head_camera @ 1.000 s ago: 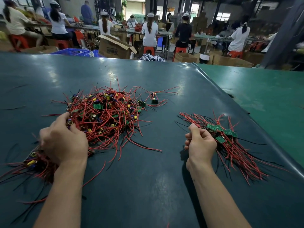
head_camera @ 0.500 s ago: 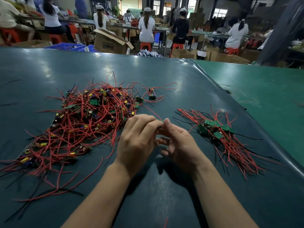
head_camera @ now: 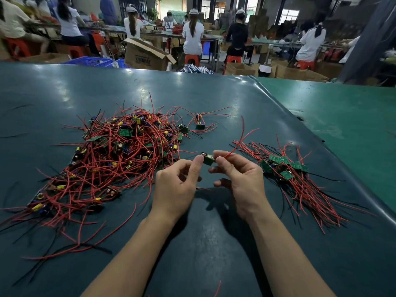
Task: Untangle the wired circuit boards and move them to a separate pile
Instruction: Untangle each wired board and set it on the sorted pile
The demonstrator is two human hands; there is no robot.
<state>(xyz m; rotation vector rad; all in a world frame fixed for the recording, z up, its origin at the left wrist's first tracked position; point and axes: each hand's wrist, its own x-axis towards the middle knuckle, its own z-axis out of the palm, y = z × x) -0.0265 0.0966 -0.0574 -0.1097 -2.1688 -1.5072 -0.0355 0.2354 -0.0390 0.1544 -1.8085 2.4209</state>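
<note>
**One board held between both hands, sorted pile off to the right**

While the big tangled heap (head_camera: 115, 159) of red-wired boards lies on the left part of the dark counter (head_camera: 203, 249), a single small circuit board (head_camera: 208, 159) is held up above the surface between the two hands, roughly midway between that heap and the smaller sorted pile (head_camera: 300, 181).

The left hand (head_camera: 175, 189) has its thumb and forefinger curled in toward the board's left end, and appears to pinch it there. The right hand (head_camera: 240, 181) pinches at the board's right end, where a red wire (head_camera: 240, 140) leaves its fingers (head_camera: 222, 162) and arcs up and away to the right. The remaining fingers of both hands are loosely curled and carry nothing that can be made out.

What the next move turns on is direction: the sorted pile lies to the right of the held board and slightly nearer the viewer, just beside the right hand and well apart from the left. Its boards cluster at the far end with their wires trailing toward the near right edge of the counter, so the pile's long axis runs diagonally. The right hand is plainly the nearer one for setting the board down, ideally with the wire laid along that same diagonal. Whether every wire is already free of the heap cannot be told.
</note>
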